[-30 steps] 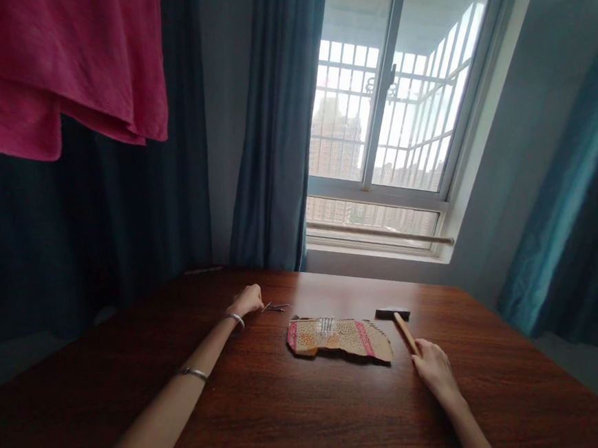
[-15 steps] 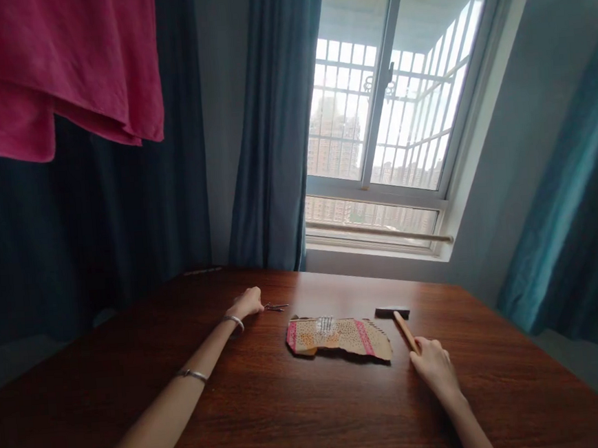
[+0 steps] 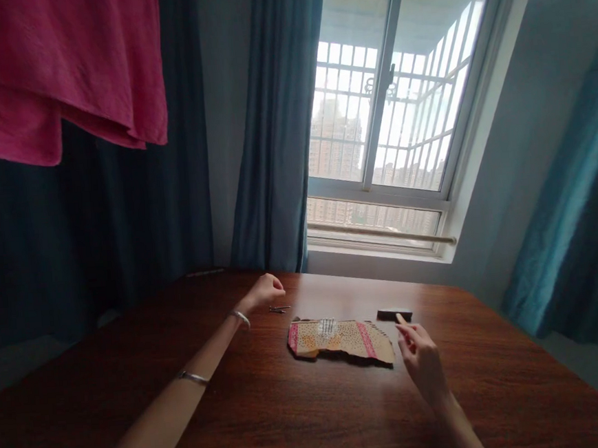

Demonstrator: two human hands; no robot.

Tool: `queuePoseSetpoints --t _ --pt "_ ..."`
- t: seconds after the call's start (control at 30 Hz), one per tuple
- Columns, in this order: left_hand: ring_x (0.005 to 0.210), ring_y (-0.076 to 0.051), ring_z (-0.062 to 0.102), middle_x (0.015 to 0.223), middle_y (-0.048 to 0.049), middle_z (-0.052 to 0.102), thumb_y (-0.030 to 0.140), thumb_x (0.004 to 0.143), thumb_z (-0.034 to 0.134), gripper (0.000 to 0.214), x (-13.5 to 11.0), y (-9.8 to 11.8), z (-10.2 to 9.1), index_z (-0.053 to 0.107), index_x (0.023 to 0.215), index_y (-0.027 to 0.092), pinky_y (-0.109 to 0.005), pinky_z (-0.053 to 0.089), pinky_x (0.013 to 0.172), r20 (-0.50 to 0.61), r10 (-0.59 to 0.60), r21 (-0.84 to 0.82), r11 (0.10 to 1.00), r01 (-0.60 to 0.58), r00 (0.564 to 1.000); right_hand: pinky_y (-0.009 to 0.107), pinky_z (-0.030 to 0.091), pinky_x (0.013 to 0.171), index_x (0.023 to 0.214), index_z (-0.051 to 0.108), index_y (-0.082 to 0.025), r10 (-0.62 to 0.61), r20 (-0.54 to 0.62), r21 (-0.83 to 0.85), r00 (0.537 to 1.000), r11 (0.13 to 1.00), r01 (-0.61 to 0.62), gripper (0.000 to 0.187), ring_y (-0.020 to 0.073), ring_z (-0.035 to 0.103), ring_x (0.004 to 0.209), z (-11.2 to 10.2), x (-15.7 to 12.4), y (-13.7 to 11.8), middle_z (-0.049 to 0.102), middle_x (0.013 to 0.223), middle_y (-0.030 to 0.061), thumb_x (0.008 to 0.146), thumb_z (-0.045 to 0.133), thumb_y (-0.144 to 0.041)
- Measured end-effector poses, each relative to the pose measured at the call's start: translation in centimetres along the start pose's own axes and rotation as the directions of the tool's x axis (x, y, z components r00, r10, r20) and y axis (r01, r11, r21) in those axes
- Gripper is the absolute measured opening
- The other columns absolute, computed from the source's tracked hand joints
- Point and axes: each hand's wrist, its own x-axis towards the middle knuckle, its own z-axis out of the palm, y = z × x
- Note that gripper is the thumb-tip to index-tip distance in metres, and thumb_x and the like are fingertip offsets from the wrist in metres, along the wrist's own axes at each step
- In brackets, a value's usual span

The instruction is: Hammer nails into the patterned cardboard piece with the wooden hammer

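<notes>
My left hand (image 3: pixel 265 291) is raised a little above the brown table (image 3: pixel 273 419), its fingers pinched together; what they hold is too small to make out. Just right of it, a few loose nails (image 3: pixel 279 309) lie on the wood. A torn piece of patterned cardboard (image 3: pixel 345 338) lies in the middle, with several nails (image 3: pixel 328 325) standing in it. My right hand (image 3: pixel 418 356) lies over the wooden handle of a hammer with its fingers curled round it. The hammer's dark head (image 3: pixel 394 314) shows beyond my fingertips.
A window (image 3: pixel 383 107) with blue curtains (image 3: pixel 276 129) stands behind the table's far edge. A pink cloth (image 3: pixel 59 70) hangs at the upper left. A teal curtain (image 3: pixel 572 216) hangs at the right.
My left hand lifted off the table from beside the loose nails and moved right, pinched. My right hand slid forward from the handle's end and closed over it.
</notes>
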Motion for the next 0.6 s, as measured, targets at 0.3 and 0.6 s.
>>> queuePoseSetpoints --t 0.3,0.6 --pt "0.055 -0.009 0.05 0.061 -0.0015 0.063 0.031 0.068 0.059 0.024 -7.7 13.4 8.2 0.07 0.075 0.011 -0.017 0.034 0.05 0.19 0.398 -0.471 0.839 -0.272 0.897 0.025 0.046 0.045 0.095 0.068 -0.016 0.093 0.262 0.639 0.961 0.729 -0.245 0.036 0.0155 0.054 0.057 3.1 -2.2 -6.6 0.063 0.075 0.0072 0.08 0.05 -0.045" --pt "0.058 -0.009 0.051 0.064 -0.0024 0.063 0.029 0.07 0.06 0.021 -9.7 15.1 9.8 0.069 0.074 0.01 -0.016 0.036 0.051 0.123 0.364 -0.538 0.806 -0.246 0.923 0.023 0.038 0.043 0.088 0.072 -0.019 0.179 0.266 0.705 0.947 0.634 -0.317 0.026 0.0107 0.046 0.047 2.8 -1.7 -6.3 0.056 0.054 0.0 0.073 0.063 -0.039"
